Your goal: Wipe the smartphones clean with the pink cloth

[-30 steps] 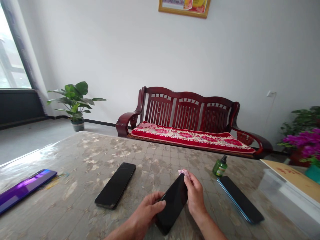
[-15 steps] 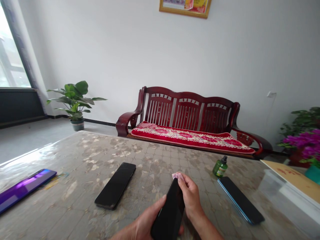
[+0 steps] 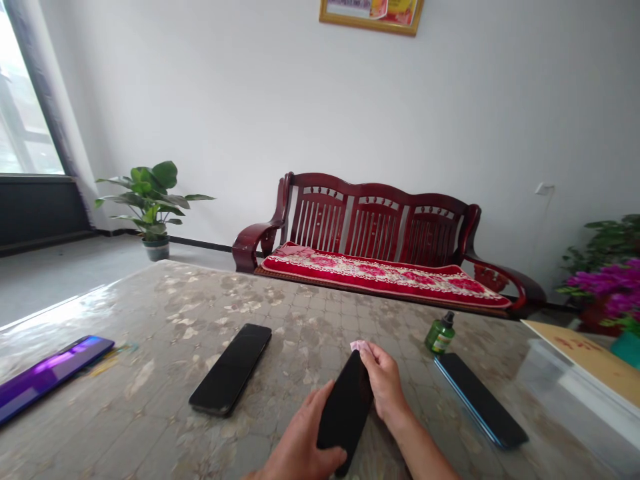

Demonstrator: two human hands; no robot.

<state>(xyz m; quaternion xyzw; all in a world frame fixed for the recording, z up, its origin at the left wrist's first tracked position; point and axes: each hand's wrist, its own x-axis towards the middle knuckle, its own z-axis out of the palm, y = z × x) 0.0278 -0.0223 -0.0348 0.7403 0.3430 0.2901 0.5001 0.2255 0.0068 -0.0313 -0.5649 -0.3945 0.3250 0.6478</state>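
A black smartphone [image 3: 346, 408] is tilted up over the table, gripped along its left side by my left hand [image 3: 306, 437], the thumb lying across the lower part of the screen. At the phone's top edge, my right hand [image 3: 386, 383] pinches a small pale pink cloth [image 3: 361, 347] against the corner. Left of my hands another black phone [image 3: 231, 370] lies flat. To the right rests a dark phone with a blue edge [image 3: 481, 400], beside a small green spray bottle [image 3: 441, 335]. Far left is a shiny purple-blue phone [image 3: 47, 380].
The table [image 3: 165, 333] has a patterned, glossy cover. A clear plastic box [image 3: 565, 393] with a tan folder [image 3: 585, 350] on it stands at the right edge, near purple flowers [image 3: 607, 287]. Beyond the table are a wooden bench [image 3: 375, 223] and a potted plant [image 3: 155, 207].
The held phone has shifted slightly up and right. My left thumb has moved from the phone's side onto its lower screen. The right hand stays at the top with the cloth.
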